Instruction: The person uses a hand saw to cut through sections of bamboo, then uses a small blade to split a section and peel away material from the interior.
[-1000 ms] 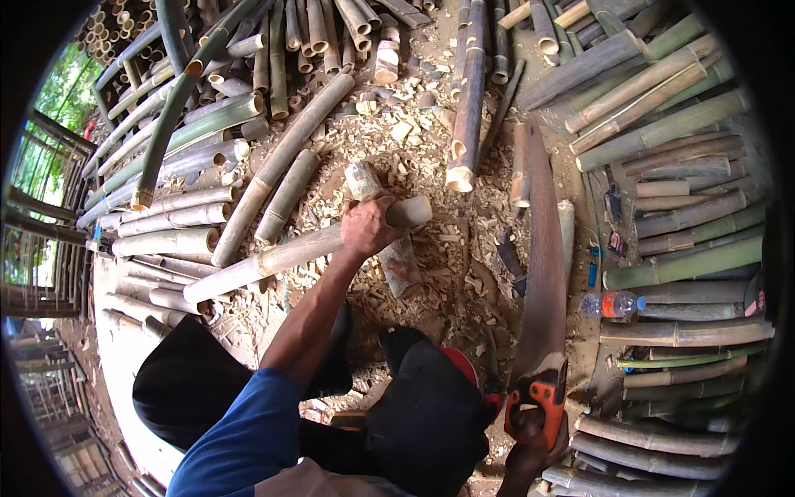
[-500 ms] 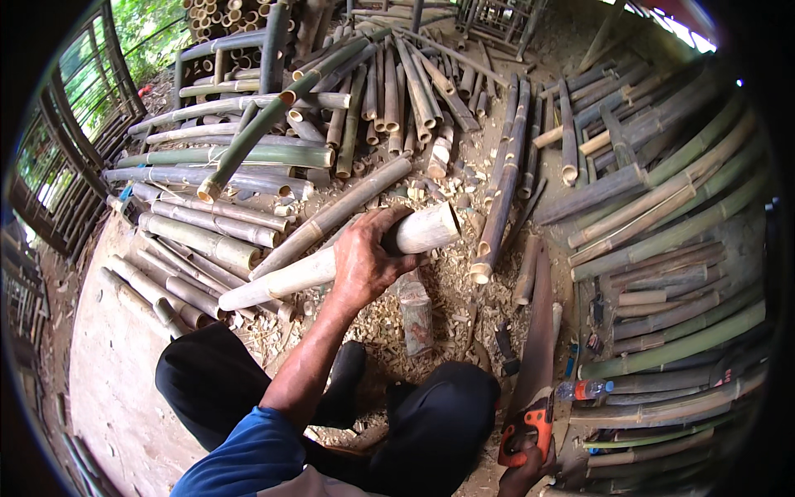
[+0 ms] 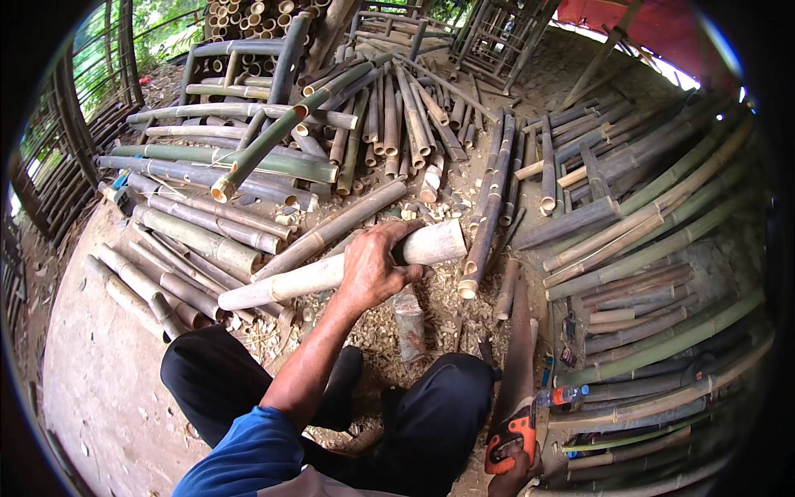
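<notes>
My left hand (image 3: 377, 263) grips a pale, scraped bamboo pole (image 3: 286, 282) from above, close to its right end. The pole slants over the knees, its thinner end down at the left. Down at the lower right, my right hand (image 3: 515, 472) is wrapped round the orange handle of a hand saw (image 3: 517, 389), whose long blade points away from me. Below the bamboo, a short upright log (image 3: 408, 325) stands among wood chips. Another bamboo pole (image 3: 331, 230) lies just beyond the held one.
Bamboo poles (image 3: 199, 236) lie in rows at the left, and more bamboo lengths (image 3: 671, 240) fill the right side. A plastic bottle (image 3: 561, 395) lies beside the saw. Wood chips (image 3: 373, 331) litter the ground around the log. A bamboo bench frame (image 3: 240, 112) stands at the back left.
The view has tilted up and turned slightly right. The bamboo's right end has dropped a little, its open end now less visible. Both hands keep their holds.
</notes>
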The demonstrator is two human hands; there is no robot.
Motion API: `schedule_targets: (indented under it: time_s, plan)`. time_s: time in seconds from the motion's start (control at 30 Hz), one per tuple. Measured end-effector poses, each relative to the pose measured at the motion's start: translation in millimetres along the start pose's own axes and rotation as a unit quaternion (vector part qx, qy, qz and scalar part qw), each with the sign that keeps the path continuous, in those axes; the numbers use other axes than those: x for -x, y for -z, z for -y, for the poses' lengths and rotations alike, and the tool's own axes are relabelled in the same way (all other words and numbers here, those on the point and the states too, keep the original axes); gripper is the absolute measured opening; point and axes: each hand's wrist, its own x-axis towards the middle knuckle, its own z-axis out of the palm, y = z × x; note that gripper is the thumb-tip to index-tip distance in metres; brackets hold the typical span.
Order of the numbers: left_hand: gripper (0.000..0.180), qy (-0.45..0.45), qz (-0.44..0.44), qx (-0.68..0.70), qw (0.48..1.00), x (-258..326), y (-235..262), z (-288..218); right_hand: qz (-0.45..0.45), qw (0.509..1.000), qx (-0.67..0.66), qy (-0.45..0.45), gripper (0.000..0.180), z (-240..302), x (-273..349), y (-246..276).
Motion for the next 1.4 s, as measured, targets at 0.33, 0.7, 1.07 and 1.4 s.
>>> schedule_targets:
  time_s: [0.33, 0.7, 1.07, 1.4]
  plan:
    - [0.061, -0.037, 0.13, -0.107, 0.985, 8, -103, 58, 0.033, 0.999, -0.038, 0.003, 0.018, 17, 14, -23]
    - [0.066, 0.079, 0.308, -0.218, 0.923, 39, -244, 176, 0.077, 0.997, 0.022, 0.022, 0.041, -21, -16, -16]
    - [0.069, 0.047, 0.244, -0.236, 0.939, 50, -239, 164, 0.287, 0.936, 0.176, 0.106, 0.051, -21, -56, -88]
    - [0.071, 0.172, 0.307, -0.203, 0.914, 34, -251, 189, 0.271, 0.944, 0.185, 0.044, 0.048, -34, -55, -75]
